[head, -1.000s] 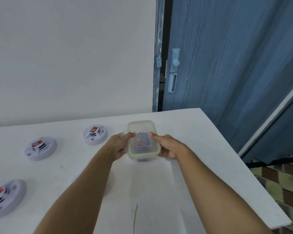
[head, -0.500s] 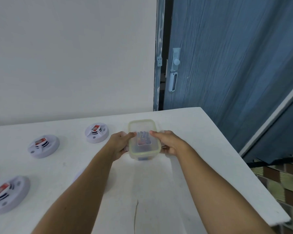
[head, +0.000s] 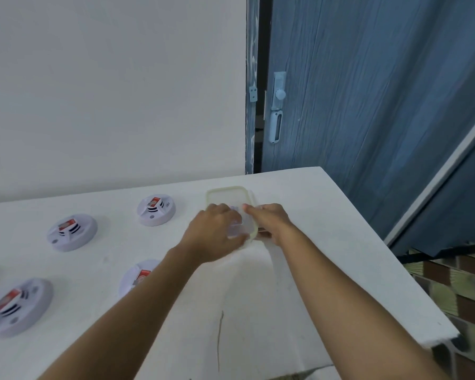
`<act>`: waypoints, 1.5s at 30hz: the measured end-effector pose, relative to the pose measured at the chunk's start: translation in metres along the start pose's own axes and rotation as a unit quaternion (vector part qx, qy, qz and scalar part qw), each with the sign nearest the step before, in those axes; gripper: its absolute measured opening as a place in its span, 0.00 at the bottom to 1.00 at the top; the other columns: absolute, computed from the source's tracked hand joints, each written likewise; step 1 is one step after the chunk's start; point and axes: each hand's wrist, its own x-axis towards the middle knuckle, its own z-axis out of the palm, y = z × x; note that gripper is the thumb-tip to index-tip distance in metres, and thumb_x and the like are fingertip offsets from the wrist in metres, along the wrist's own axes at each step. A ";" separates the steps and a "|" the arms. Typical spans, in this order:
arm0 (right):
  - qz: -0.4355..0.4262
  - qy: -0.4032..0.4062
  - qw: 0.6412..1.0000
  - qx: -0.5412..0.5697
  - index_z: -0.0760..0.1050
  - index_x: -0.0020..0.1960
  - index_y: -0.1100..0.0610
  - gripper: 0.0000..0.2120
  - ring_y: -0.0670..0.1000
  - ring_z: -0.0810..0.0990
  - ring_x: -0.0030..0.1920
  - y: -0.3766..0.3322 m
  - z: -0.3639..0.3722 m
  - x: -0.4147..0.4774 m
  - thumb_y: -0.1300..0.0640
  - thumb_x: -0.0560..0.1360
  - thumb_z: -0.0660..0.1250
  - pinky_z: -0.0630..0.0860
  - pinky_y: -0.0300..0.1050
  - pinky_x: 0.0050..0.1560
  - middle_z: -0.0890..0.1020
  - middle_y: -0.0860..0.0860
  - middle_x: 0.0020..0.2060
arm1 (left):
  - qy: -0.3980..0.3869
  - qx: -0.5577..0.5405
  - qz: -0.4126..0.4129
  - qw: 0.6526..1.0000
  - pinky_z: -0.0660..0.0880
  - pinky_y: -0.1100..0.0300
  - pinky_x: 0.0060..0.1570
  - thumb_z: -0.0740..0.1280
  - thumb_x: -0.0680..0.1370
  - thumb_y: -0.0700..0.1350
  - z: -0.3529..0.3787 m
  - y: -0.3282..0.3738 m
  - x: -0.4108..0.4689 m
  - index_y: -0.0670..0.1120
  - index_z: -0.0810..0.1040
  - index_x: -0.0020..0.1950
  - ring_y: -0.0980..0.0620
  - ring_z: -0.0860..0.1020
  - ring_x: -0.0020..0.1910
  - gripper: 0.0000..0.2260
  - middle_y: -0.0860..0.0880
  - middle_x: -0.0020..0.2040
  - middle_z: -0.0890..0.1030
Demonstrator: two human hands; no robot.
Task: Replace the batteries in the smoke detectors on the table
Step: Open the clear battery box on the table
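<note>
Left hand (head: 217,231) and right hand (head: 272,220) grip the container (head: 225,195); left forearm (head: 137,311) hides part of one smoke detector (head: 139,278).

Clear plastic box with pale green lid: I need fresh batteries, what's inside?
Only a faint bluish patch shows through the pale green lid; the left hand covers the rest, so the contents are unidentifiable.

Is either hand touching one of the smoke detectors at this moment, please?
No: the left hand and right hand both hold the plastic container, and the smoke detectors lie apart from them on the table.
</note>
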 end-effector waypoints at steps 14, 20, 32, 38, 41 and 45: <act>0.038 -0.066 0.996 0.056 0.77 0.43 0.63 0.04 0.57 0.85 0.35 0.002 -0.022 -0.026 0.62 0.72 0.65 0.85 0.47 0.44 0.81 0.56 0.39 | 0.111 0.332 0.058 0.935 0.67 0.61 0.25 0.58 0.62 0.29 0.036 0.041 -0.017 0.44 0.74 0.35 0.48 0.74 0.26 0.12 0.47 0.31 0.71; 0.048 -0.076 0.994 0.070 0.79 0.48 0.62 0.06 0.54 0.85 0.32 0.003 -0.022 -0.025 0.59 0.76 0.65 0.84 0.51 0.50 0.82 0.52 0.31 | 0.093 0.322 0.014 0.942 0.80 0.48 0.31 0.58 0.63 0.29 0.041 0.042 -0.018 0.41 0.75 0.37 0.35 0.81 0.33 0.11 0.44 0.33 0.73; 0.033 -0.069 0.993 0.088 0.80 0.55 0.59 0.12 0.52 0.83 0.37 0.002 -0.012 -0.016 0.51 0.79 0.68 0.84 0.49 0.45 0.84 0.54 0.45 | 0.068 0.228 0.071 0.969 0.59 0.60 0.29 0.66 0.67 0.53 0.015 0.030 -0.027 0.44 0.73 0.43 0.45 0.68 0.28 0.14 0.48 0.38 0.75; 0.000 0.008 1.000 0.017 0.78 0.49 0.60 0.10 0.54 0.77 0.39 -0.002 0.010 -0.001 0.54 0.79 0.63 0.75 0.42 0.39 0.79 0.56 0.43 | 0.092 0.023 -0.042 0.995 0.66 0.56 0.38 0.53 0.72 0.54 -0.005 0.001 0.020 0.49 0.69 0.38 0.40 0.76 0.40 0.10 0.48 0.39 0.78; -0.014 0.024 0.999 -0.021 0.75 0.58 0.58 0.14 0.54 0.77 0.45 -0.006 0.022 0.005 0.49 0.81 0.60 0.72 0.43 0.41 0.78 0.56 0.51 | 0.133 -0.034 -0.068 0.988 0.70 0.53 0.45 0.56 0.73 0.51 -0.004 -0.016 0.051 0.45 0.76 0.46 0.41 0.76 0.46 0.13 0.46 0.46 0.79; -0.053 0.061 0.995 -0.064 0.68 0.70 0.59 0.25 0.57 0.74 0.66 -0.008 0.035 0.010 0.43 0.81 0.63 0.71 0.46 0.60 0.75 0.54 0.66 | 0.049 -0.026 -0.168 0.984 0.67 0.46 0.59 0.56 0.81 0.52 0.003 -0.037 0.090 0.44 0.78 0.58 0.38 0.71 0.61 0.16 0.41 0.60 0.77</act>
